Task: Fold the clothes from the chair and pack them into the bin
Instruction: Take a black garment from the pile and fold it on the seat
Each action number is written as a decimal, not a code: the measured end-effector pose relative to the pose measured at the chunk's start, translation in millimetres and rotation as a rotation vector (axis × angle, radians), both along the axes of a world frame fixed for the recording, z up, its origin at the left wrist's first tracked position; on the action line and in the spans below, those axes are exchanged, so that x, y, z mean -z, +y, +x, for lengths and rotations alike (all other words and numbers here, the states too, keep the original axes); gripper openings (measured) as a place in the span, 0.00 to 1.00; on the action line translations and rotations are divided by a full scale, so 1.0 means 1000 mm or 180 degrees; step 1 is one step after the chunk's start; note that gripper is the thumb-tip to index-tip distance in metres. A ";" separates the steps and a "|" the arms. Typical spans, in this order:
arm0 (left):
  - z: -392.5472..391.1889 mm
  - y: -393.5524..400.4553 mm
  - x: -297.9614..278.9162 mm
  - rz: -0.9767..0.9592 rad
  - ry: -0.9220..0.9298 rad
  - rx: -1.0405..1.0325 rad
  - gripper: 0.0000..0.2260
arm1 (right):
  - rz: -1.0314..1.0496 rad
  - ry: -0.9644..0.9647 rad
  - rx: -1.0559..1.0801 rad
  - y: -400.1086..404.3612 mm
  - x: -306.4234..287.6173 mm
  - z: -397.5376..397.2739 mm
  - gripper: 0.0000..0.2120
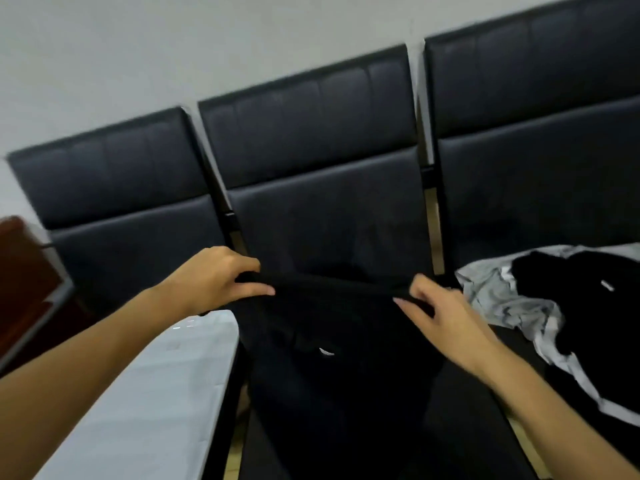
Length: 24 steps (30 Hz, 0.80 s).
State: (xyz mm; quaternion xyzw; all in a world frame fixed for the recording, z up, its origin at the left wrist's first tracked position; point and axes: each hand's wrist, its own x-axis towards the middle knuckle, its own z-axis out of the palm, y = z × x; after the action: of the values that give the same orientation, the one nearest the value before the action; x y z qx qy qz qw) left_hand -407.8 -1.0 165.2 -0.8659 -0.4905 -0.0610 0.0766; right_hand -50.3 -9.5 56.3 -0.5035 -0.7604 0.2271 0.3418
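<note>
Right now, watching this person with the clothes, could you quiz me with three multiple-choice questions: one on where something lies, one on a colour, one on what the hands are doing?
1. Where does the pile of clothes lie?
A. right-hand chair seat
B. floor
C. left chair's backrest

2. What colour is the held garment?
A. red
B. black
C. yellow

3. How do the hands hold it?
A. one hand only
B. neither touches it
C. both pinch its top edge

Answers: 1 A, the grey and black heap rests there. 2 B, it is black throughout. 3 C, left hand and right hand grip opposite ends.
</note>
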 end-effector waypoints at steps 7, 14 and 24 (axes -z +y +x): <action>-0.038 -0.116 -0.095 -0.0433 -0.1041 -0.0721 0.19 | 0.0491 -0.0905 -0.0714 -0.026 -0.173 0.006 0.25; -0.033 -0.198 -0.136 -0.0756 -0.1810 -0.0773 0.05 | -0.0093 -0.0903 -0.1666 -0.068 -0.240 0.021 0.25; -0.049 -0.151 -0.092 -0.1498 -0.2280 -0.1171 0.04 | -0.1222 -0.0949 -0.1412 -0.012 -0.196 0.019 0.24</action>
State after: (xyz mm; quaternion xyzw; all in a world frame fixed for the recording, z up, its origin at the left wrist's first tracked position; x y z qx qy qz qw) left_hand -457.1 -152.2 256.8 -0.6828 -0.6319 -0.2286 -0.2867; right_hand -31.1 -21.4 252.4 -0.4085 -0.8365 0.3590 0.0677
